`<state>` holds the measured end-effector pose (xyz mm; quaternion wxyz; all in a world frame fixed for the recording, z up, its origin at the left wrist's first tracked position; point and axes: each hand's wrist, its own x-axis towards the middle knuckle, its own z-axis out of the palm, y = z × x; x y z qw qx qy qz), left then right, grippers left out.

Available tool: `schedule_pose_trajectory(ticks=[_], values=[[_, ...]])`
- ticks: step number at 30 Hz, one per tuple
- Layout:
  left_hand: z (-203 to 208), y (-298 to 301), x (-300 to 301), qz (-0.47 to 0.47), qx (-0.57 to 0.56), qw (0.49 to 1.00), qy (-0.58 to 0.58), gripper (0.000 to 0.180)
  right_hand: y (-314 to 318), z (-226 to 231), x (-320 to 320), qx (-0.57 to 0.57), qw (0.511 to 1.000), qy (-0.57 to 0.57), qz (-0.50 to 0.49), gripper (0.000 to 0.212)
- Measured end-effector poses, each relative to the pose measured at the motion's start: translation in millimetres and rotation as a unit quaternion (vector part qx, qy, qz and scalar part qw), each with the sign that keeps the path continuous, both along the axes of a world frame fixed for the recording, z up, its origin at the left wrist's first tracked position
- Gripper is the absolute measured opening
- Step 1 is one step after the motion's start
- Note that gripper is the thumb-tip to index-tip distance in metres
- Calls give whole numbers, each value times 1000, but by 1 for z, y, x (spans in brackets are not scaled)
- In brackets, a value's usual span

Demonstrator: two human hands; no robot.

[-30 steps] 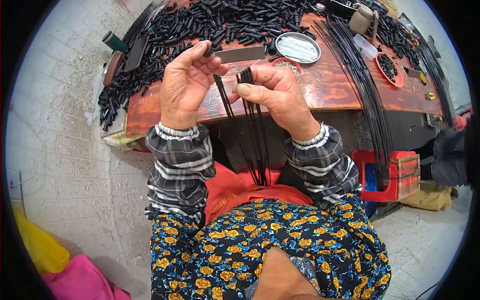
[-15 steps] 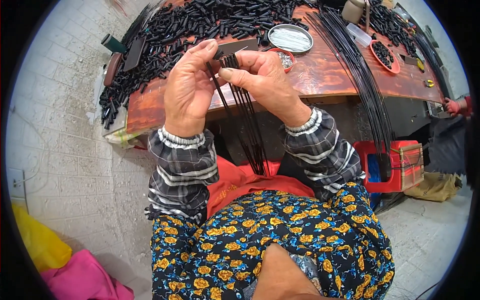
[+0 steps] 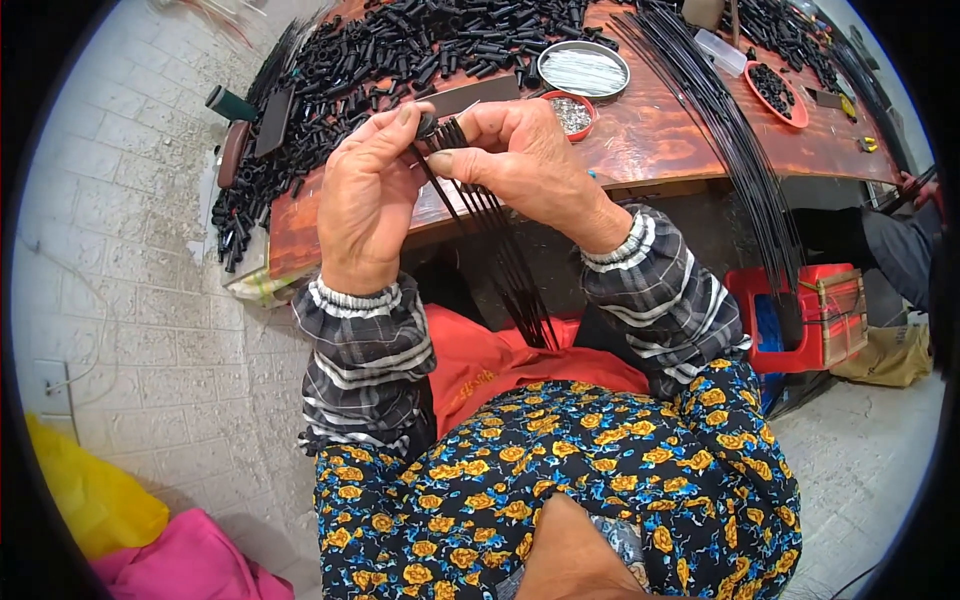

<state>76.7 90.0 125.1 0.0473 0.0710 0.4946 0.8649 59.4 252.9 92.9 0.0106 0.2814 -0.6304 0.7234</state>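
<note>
Above the near edge of the table, my right hand [image 3: 535, 165] is closed round a bundle of thin black rods [image 3: 505, 260]. Their upper ends stick out past the thumb and index finger, and the lower ends hang down to my lap over the red cloth [image 3: 490, 370]. My left hand [image 3: 365, 205] pinches a small round black piece [image 3: 427, 125] between thumb and fingertips. One black rod runs down from that piece, a little apart from the bundle. How the rod and the piece join is too small to tell.
A heap of black tubular parts [image 3: 440, 40] covers the table's [image 3: 650, 140] far left. Beyond my right hand are a round tray [image 3: 584, 97] of white strips and a red bowl [image 3: 593, 115] of small metal bits. More rods [image 3: 725, 140] overhang the edge towards a red stool [image 3: 800, 350]. Another person's hand [image 3: 915, 188] is at right.
Both hands have come slightly lower, still holding the bundle and the black piece. The view has shifted a little. At right, the other person's hand has moved and now has dark rods by it.
</note>
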Motion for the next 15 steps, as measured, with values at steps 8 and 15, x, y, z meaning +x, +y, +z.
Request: schedule_pose_trajectory(ticks=[8, 15], values=[[-1, 0, 13, 20, -117, 992, 50, 28, 5, 0, 0, -17, 999, -43, 25, 20], [-6, -4, 12, 19, -103, 991, 85, 28, 3, -7, -11, -30, 993, -63, 96, 22]])
